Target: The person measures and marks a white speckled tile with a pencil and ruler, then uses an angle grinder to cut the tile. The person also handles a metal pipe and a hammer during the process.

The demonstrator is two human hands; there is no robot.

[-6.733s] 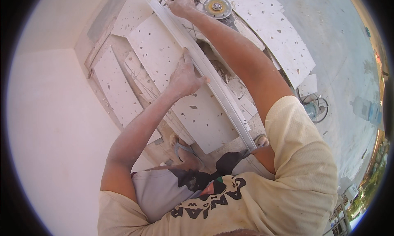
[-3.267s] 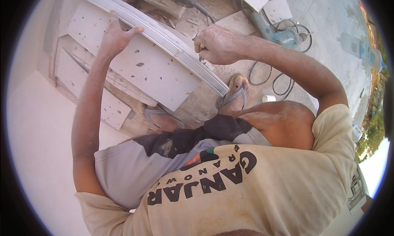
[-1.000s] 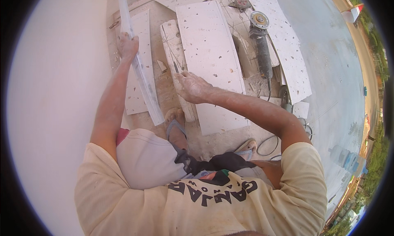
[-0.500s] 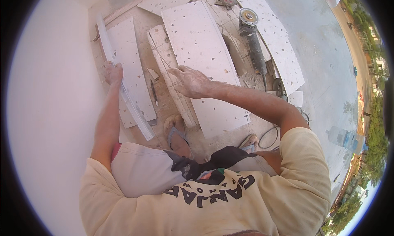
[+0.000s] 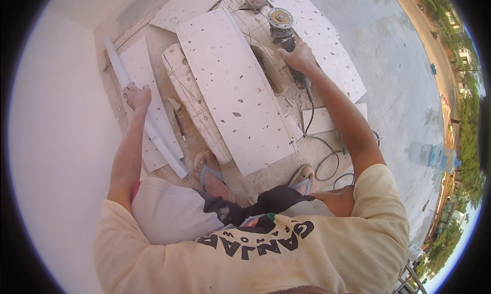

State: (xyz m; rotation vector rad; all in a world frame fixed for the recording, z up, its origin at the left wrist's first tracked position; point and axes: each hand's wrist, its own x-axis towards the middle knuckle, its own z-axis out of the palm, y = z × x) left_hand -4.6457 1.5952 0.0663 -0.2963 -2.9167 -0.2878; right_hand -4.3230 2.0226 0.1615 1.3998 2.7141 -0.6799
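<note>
My right hand (image 5: 300, 57) is closed round the dusty black body of an angle grinder (image 5: 292, 71), thumb towards its head. The grinder's round disc (image 5: 280, 18) faces up at the far end, and its cord trails back towards me. At the left, my left hand (image 5: 137, 96) grips a long pale metal straightedge (image 5: 159, 139), its fingers curled over it. Under the straightedge lies a narrow white speckled slab (image 5: 138, 63). Between my hands, a large white speckled slab (image 5: 230, 89) rests beside a rough, scored block (image 5: 197, 104).
A dark pencil-like tool (image 5: 179, 124) lies by the left slab. More speckled slabs (image 5: 327, 43) stretch behind the grinder, near a dusty reddish tool part (image 5: 254, 2). The black cord (image 5: 335, 158) loops near my right foot. A large clear bottle (image 5: 432, 157) lies at the right.
My right hand has moved from over the large slab to the right and away from me, taking hold of the grinder. The left hand stays on the straightedge. The whole view has shifted slightly.
</note>
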